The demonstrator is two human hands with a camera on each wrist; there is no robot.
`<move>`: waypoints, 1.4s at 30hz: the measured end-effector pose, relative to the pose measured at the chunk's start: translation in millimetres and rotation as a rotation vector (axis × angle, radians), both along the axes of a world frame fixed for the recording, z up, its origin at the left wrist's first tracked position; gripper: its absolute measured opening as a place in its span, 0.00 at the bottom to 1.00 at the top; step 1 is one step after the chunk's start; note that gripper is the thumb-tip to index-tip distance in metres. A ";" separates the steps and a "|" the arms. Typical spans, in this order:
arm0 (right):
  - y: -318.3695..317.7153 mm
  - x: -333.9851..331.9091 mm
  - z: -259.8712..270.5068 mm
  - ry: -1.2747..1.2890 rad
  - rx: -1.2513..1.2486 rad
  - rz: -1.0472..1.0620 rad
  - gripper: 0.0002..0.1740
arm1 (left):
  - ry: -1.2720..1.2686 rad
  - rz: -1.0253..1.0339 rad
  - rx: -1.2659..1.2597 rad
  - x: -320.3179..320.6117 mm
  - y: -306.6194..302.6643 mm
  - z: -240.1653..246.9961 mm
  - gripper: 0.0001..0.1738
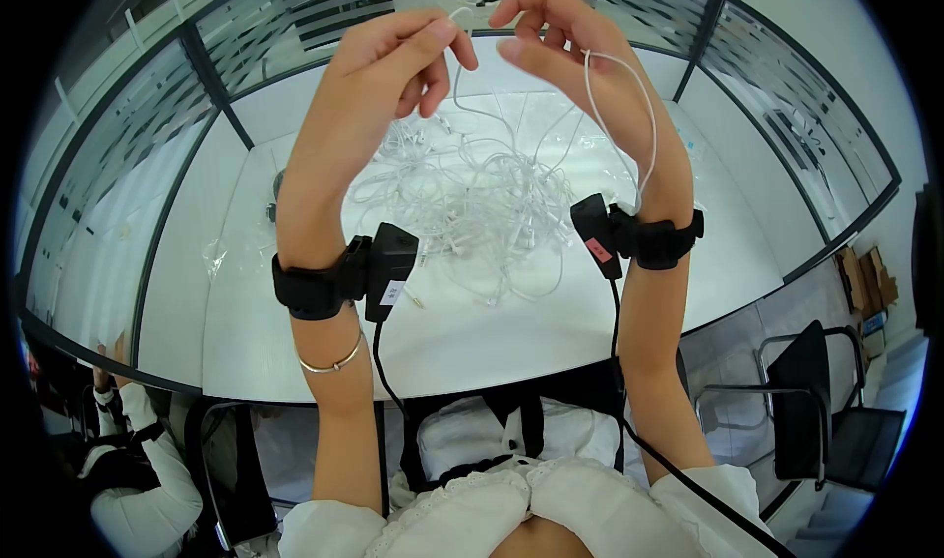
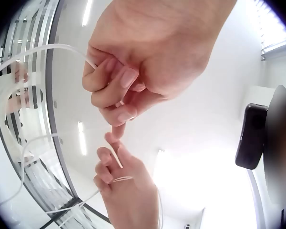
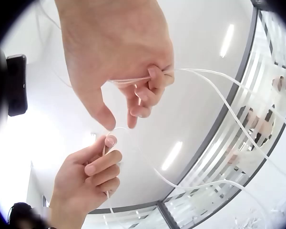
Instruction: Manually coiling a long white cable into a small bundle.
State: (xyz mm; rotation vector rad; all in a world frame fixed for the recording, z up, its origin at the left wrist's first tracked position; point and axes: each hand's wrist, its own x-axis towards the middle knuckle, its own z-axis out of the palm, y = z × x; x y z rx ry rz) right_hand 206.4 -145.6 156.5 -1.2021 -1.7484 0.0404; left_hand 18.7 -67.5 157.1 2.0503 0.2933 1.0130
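Observation:
Both hands are raised in front of the head camera, above a tangled pile of thin white cables on the white table. My left hand pinches one white cable between thumb and curled fingers. My right hand pinches the same cable a little to the right, and the cable loops down past the right wrist. In the left wrist view the left hand grips the cable, with the right hand below it. In the right wrist view the right hand holds the cable and the left hand pinches it.
Glass partitions enclose the table on the left, back and right. A black chair stands at the right, with cardboard boxes behind it. Another person sits at the lower left. A small clear bag lies near the table's left edge.

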 end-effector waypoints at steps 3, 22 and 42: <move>7.2 3.8 -8.0 -0.117 0.115 0.067 0.16 | -0.010 -0.003 0.060 -5.0 -4.9 3.7 0.16; -28.2 52.3 9.7 0.054 0.528 -0.488 0.14 | -0.189 0.323 0.292 -17.0 -10.9 6.7 0.08; 19.9 13.5 -10.4 -0.110 0.437 -0.375 0.21 | 0.316 -0.035 0.379 -56.0 20.4 -5.3 0.19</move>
